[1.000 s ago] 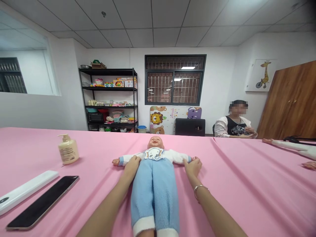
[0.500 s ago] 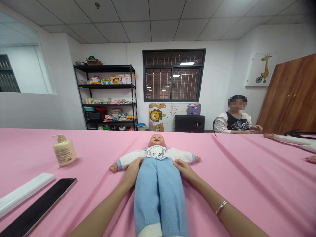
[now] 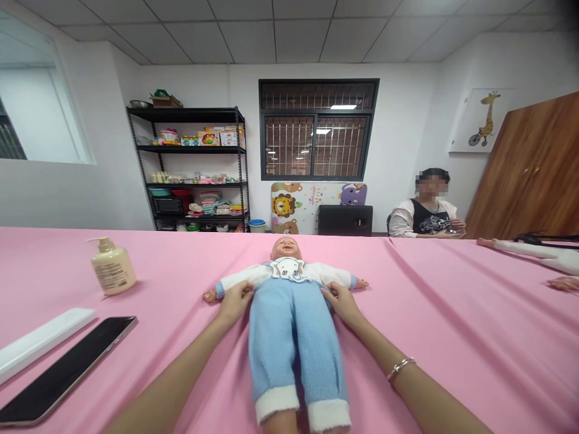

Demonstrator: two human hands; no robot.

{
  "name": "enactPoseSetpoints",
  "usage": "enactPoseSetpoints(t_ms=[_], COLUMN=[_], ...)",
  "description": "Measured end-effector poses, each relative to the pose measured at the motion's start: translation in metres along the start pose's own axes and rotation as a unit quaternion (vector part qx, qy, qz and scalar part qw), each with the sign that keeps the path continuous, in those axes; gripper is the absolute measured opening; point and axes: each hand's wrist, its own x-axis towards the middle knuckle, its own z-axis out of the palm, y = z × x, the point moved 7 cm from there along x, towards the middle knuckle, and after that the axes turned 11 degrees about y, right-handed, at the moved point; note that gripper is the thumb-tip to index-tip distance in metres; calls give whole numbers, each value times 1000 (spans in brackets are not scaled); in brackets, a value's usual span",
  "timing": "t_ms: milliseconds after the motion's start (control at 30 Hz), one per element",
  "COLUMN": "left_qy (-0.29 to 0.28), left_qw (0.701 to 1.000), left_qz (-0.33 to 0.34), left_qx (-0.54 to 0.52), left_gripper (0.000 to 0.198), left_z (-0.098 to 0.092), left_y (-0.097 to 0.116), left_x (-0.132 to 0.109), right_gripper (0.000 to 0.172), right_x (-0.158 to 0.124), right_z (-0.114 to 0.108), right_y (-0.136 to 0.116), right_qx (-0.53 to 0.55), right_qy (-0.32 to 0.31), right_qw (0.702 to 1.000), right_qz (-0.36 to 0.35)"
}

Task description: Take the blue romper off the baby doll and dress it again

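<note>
A baby doll lies on its back on a pink tablecloth, in a white top with an elephant bib and blue fleece trousers. My left hand grips the doll's side at the hem of the white top. On the other side, my right hand holds the doll at the waist, and a silver bracelet circles that wrist. The doll's back is hidden against the cloth.
A cream pump bottle, a long white case and a black smartphone lie left of the doll. A seated person is beyond the table. At the right edge lie another doll's arm and a co-worker's hand.
My right hand has slid from the doll's sleeve cuff inward to its waist. My left hand has shifted slightly down the doll's side. The camera view has tilted upward.
</note>
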Motion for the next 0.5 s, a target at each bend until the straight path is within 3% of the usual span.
enactPoseSetpoints(t_ms=[100, 200, 233, 267, 333, 367, 400, 433, 500], left_qy=[7, 20, 16, 11, 6, 6, 7, 7, 3], left_qw=[999, 999, 1000, 1000, 1000, 999, 999, 999, 999], left_qz=[-30, -24, -14, -3, 18, 24, 26, 27, 28], left_qx=[-17, -27, -21, -11, 12, 22, 29, 34, 41], left_gripper=[28, 29, 29, 29, 28, 29, 29, 30, 31], left_z=[0, 0, 2, 3, 6, 6, 7, 7, 8], left_y=[-6, -7, -6, -6, -5, -5, -6, -6, -8], left_x=[-5, -7, -6, -6, -5, -4, -3, -3, -2], right_gripper=[36, 27, 25, 25, 25, 24, 24, 23, 19], right_x=[-4, -14, -21, -29, -61, -84, -107, -126, -149], right_z=[-6, -19, -17, -9, 20, 33, 40, 43, 48], right_y=[-16, -67, -90, -112, -154, -171, -186, -197, -206], right_qx=[-15, -53, -63, -62, -25, -4, -4, -28, -116], right_qy=[38, 118, 98, 32, -214, -345, -439, -490, -506], right_qw=[999, 986, 985, 988, 967, 930, 890, 859, 831], right_qz=[-28, -101, -124, -135, -134, -123, -125, -143, -200])
